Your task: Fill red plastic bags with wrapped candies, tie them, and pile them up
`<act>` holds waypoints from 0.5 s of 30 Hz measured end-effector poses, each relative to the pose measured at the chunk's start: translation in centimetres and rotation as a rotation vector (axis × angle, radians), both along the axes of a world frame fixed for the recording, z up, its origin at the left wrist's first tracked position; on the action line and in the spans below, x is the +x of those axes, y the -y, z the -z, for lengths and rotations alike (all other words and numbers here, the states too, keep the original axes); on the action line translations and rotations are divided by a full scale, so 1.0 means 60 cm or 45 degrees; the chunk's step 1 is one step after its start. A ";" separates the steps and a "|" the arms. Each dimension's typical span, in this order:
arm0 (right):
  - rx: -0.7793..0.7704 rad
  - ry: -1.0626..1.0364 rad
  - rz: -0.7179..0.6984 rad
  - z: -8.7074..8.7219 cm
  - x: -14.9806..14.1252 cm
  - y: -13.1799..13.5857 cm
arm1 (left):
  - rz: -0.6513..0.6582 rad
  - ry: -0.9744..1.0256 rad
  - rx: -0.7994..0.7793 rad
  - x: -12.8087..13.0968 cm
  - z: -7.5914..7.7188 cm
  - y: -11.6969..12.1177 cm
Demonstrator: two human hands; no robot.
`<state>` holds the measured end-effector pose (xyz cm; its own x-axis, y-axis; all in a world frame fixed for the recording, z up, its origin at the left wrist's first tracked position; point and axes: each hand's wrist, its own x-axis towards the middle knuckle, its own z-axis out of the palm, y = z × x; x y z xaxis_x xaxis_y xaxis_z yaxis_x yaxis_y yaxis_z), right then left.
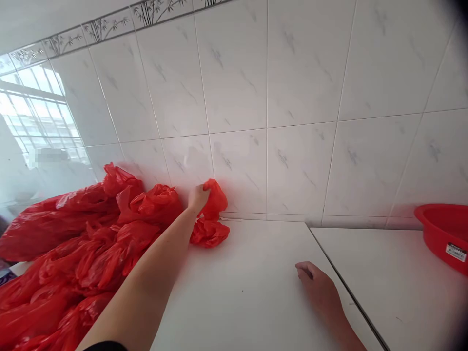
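Observation:
My left hand (199, 197) reaches to the back of the white tabletop, by the tiled wall. Its fingers are closed on the top of a thin red plastic bag (217, 199), which is lifted upright. Just below lies more crumpled red plastic (209, 233); I cannot tell whether it belongs to the same bag. Over the right part of the tabletop is my right hand (319, 282), fingers curled in towards the thumb, with nothing visible in them. My left forearm hides part of the red bag pile.
Filled red plastic bags (84, 253) are heaped along the left side, against the wall. A red plastic basin (438, 239) with a label stands at the far right. Between two white table surfaces (256, 292) runs a dark seam. White tiles (300, 165) close off the back.

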<state>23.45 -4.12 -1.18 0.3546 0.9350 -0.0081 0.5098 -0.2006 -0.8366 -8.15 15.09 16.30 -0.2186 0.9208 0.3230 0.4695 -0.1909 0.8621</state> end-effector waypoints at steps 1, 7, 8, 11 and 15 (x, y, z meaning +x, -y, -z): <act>-0.009 0.007 0.003 0.000 -0.001 0.000 | -0.026 0.100 0.054 -0.004 -0.012 0.004; 0.013 0.024 0.000 0.001 -0.005 0.001 | 0.043 0.726 0.349 0.031 -0.056 0.029; 0.023 0.028 -0.004 0.001 -0.004 0.002 | 0.086 0.823 0.381 0.042 -0.062 0.033; 0.039 0.029 -0.015 0.004 -0.001 0.004 | 0.209 1.068 0.411 0.070 -0.078 0.047; 0.150 0.006 -0.005 0.002 -0.015 0.005 | 0.405 1.228 0.247 0.119 -0.053 0.091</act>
<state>22.54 -4.43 -1.32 0.3510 0.9307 0.1034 0.5140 -0.0992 -0.8520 -1.04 9.65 19.46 -0.2188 0.9321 0.2887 -0.5016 -0.3612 0.7861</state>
